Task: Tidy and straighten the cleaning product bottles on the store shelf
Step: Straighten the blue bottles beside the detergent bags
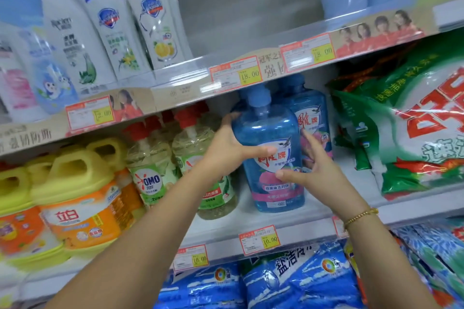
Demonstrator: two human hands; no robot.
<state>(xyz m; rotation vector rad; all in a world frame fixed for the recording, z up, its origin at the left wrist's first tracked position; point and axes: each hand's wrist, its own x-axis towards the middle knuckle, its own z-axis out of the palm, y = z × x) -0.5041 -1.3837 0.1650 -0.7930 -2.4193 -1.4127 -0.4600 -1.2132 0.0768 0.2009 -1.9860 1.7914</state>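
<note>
Blue pump bottle [272,138], filled with blue liquid, sits at centre frame on the middle shelf [263,223]. A second blue bottle [312,110] stands just behind it to the right. To its left are green bottles [150,158] with red pumps, holding pale liquid. Yellow jugs [75,198] fill the lower left and detergent bags [414,133] the right. The left grip [231,148] is clamped on the front bottle's left side, thumb across its label. The right grip [316,168] is spread apart, thumb touching the lower label.

Rear bottle [313,113] half hidden behind the front bottle [266,133]; print on the price tag [236,73] seems too blurred to read.
</note>
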